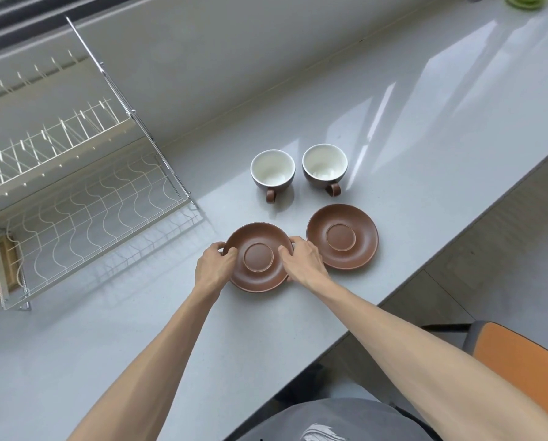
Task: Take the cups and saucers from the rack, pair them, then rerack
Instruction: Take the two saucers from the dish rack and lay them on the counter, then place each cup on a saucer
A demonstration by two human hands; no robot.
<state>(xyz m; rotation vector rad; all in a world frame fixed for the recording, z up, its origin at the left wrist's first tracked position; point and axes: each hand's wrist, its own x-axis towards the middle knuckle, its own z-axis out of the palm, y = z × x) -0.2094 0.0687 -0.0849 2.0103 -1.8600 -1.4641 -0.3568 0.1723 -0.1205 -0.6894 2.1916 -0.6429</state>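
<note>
Two brown saucers lie flat on the grey counter. My left hand grips the left rim of the near saucer, and my right hand grips its right rim. The second saucer rests just to the right, untouched. Behind them stand two upright cups, brown outside and white inside: the left cup and the right cup, both with handles pointing toward me. The white wire dish rack stands at the left with nothing in it.
The counter's front edge runs diagonally at the right, close to the second saucer. An orange chair seat sits below it. A green object lies at the far right corner. A wall rises behind the cups.
</note>
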